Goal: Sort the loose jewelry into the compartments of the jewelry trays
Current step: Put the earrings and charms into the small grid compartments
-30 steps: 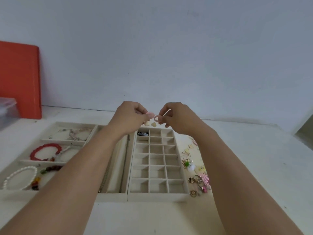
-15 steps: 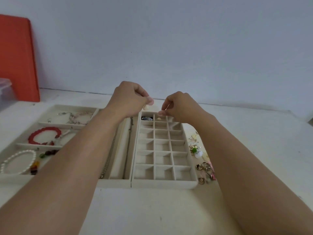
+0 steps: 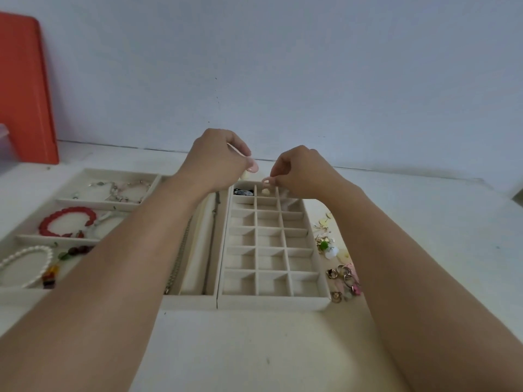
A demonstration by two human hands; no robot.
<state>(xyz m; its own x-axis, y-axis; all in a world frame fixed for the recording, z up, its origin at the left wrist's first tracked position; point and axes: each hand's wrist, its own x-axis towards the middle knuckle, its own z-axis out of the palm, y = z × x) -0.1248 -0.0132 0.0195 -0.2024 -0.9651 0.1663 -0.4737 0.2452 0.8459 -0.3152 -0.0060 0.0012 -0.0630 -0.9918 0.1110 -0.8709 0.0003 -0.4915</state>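
Over grid tray (image 3: 271, 302), hands (image 3: 218, 162) (image 3: 301, 174) pinching pink earrings (image 3: 266, 181).

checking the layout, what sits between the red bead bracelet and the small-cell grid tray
In the head view, the left forearm crosses there, over a long-slot tray holding chains.

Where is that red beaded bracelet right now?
In the head view, the red beaded bracelet lies on the left, in the middle compartment of the beige bracelet tray, just behind the white pearl bracelet.
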